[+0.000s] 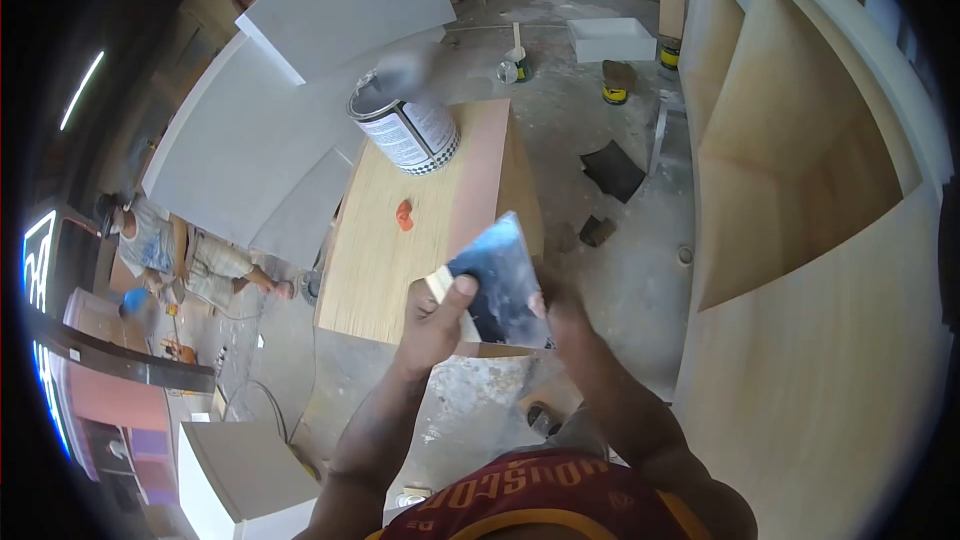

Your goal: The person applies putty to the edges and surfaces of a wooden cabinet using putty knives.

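Note:
My left hand (432, 328) grips a wide flat metal putty spreader (505, 285) by its pale back edge, thumb pressed on top. At the blade's right side my right hand (562, 310) is closed, a fingertip against the edge; its other fingers are hidden or blurred. The spreader is held tilted over the near end of a wood-faced box (370, 280). On that box lies a small orange-red lump (404, 215). Farther back on it stands an open metal can (408, 135) with a printed label, a blurred grey shape at its rim.
To the right rises a curved wooden shelf unit (800, 170). Large white curved panels (260, 140) stand at the left. A person (165, 250) sits low beyond them. On the floor are a dark sheet (612, 172), a white tray (612, 40) and small tins (615, 95).

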The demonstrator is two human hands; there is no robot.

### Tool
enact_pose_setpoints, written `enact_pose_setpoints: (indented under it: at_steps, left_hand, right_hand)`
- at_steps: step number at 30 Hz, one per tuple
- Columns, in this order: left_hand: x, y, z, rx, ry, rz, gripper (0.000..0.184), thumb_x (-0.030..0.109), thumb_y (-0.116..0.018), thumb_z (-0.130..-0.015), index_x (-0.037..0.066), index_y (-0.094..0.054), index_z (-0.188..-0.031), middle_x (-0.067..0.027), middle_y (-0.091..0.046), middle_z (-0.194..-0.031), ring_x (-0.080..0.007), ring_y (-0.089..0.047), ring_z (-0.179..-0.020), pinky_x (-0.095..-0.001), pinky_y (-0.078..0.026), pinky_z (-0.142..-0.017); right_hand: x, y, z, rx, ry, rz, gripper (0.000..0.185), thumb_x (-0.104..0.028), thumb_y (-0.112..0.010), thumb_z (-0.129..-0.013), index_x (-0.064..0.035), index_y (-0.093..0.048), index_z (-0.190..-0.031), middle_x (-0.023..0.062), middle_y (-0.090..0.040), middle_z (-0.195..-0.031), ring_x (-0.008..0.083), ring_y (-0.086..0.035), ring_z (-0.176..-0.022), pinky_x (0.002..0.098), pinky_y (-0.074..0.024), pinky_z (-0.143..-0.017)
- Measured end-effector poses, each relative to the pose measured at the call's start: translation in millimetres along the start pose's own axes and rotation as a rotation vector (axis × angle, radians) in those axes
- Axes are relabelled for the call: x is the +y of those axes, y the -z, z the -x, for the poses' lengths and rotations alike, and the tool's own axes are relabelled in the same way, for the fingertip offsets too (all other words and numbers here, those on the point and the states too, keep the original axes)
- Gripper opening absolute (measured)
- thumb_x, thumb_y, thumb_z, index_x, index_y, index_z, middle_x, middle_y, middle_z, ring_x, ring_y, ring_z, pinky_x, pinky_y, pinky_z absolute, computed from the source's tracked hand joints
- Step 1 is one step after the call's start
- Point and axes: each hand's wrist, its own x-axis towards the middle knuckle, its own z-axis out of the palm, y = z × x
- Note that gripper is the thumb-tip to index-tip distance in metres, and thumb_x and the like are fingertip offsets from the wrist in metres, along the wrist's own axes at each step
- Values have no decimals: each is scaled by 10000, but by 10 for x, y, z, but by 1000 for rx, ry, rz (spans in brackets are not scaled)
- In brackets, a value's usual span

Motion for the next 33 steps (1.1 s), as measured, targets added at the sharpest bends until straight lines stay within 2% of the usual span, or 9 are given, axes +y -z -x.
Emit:
enact_pose_setpoints:
  at_steps: [4,6,14,16,25,26,27,30,33]
  left_hand:
    - [19,325,-38,239,-82,-128,308,290,-541,-1042,6,-661,-1042,10,-654,-891,-60,-592,-793,-235,-476,-676]
    - [-57,459,-84,404,-149,-313,305,293,-529,-1048,32,-652,-948,34,-607,-789,-40,-537,-702,-232,-421,-587]
    - [-140,183,-133,404,-150,-432,327,286,-517,-1053,46,-611,-851,34,-588,-786,-49,-505,-705,-238,-386,-600]
    - [-196,118,-159,394,-191,-469,355,282,-538,-1043,68,-564,-760,52,-541,-698,-44,-467,-623,-243,-333,-526]
    - [-297,237,-182,43,54,-786,305,154,-577,-1008,34,-580,-727,-2,-553,-643,-83,-492,-596,-283,-405,-544]
    - [-684,708,-45,47,-172,-749,218,113,-578,-993,10,-637,-811,-67,-625,-730,-142,-574,-677,-306,-481,-639]
    - [-738,792,-102,307,-140,-828,340,159,-566,-1012,35,-526,-698,-20,-524,-717,-86,-466,-691,-270,-410,-624]
    - [-754,1684,-319,795,205,-532,437,331,-525,-1042,-55,-593,-1236,-131,-633,-1158,-200,-587,-1027,-329,-442,-961]
    - [-1110,2214,-354,828,100,-242,489,339,-595,-1005,-70,-545,-1270,-125,-631,-1178,-202,-603,-1057,-317,-444,-982]
  right_hand:
    - [-334,221,-105,258,346,406,439,-146,-715,-893,-60,-500,-1266,70,-569,-1201,192,-567,-1071,371,-508,-886]
    - [-432,-34,193,150,482,558,412,-86,-677,-907,-42,-494,-1273,77,-585,-1134,170,-593,-991,336,-514,-870]
    - [36,176,168,103,267,531,370,-110,-677,-910,-17,-540,-1241,55,-609,-1133,110,-571,-1032,296,-474,-909]
    - [6,192,83,103,305,574,298,-84,-668,-919,-34,-520,-1172,52,-637,-1015,106,-641,-865,276,-549,-753]
    - [-188,297,-206,63,223,392,316,-77,-667,-907,-29,-543,-1194,62,-651,-1044,142,-639,-972,315,-523,-865]
    - [-232,426,-196,78,213,371,327,-72,-666,-903,-25,-548,-1205,65,-654,-1057,149,-639,-987,322,-520,-876]
    - [-380,554,-176,134,121,312,347,-63,-657,-896,-15,-558,-1225,72,-656,-1086,162,-641,-1001,330,-515,-890]
    - [-534,1351,-285,320,28,249,408,-59,-651,-871,12,-578,-1266,75,-660,-1127,189,-644,-1029,345,-504,-922]
    - [-666,1845,-732,314,116,456,434,-126,-644,-905,13,-574,-1311,85,-652,-1195,172,-631,-1075,335,-470,-990]
